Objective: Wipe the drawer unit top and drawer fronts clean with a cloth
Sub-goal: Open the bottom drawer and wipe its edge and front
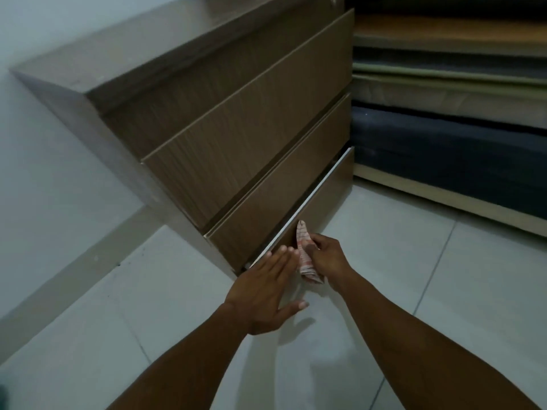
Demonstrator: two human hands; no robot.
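A brown wood-grain drawer unit (236, 137) stands against the wall, with several drawer fronts stacked below its top. The bottom drawer (328, 199) is pulled out a little, its pale top edge showing. A red-and-white checked cloth (305, 255) is pressed against the bottom drawer front near its left end. My right hand (328, 258) is shut on the cloth. My left hand (266, 291) lies flat with fingers spread, fingertips at the drawer's lower left corner, just beside the cloth.
A pale tiled floor (414, 261) lies under my arms. A low bed with stacked mattresses (450, 119) stands to the right of the unit. A white wall with a beige skirting (59, 179) runs on the left.
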